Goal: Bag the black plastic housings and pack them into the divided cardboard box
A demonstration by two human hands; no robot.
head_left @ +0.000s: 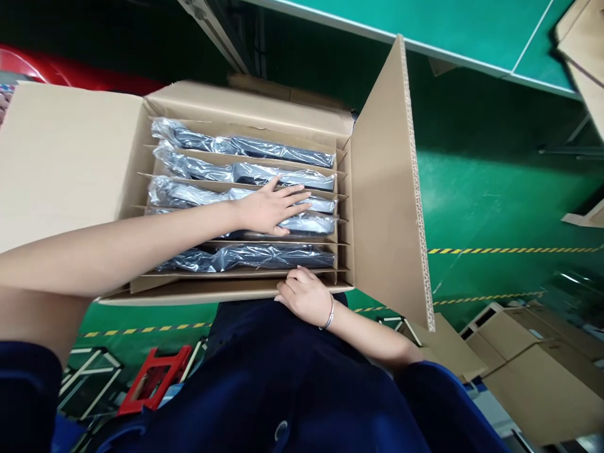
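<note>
An open cardboard box [384,207] holds several dark flat items in clear plastic bags [245,148], stood on edge in slots between cardboard dividers [236,241]. My left hand [271,207] lies flat, fingers spread, on top of the bagged items in the middle slots. My right hand [304,296] rests on the box's near edge with its fingers curled over the rim, a bracelet on the wrist. The nearest bagged item [245,257] lies just beyond that hand.
The box's flaps stand out to the left [61,157] and right. A green floor with yellow-black tape [509,250] lies beyond. More cardboard boxes [533,371] sit at the lower right, a red frame [153,377] at the lower left, a green table edge [425,25] above.
</note>
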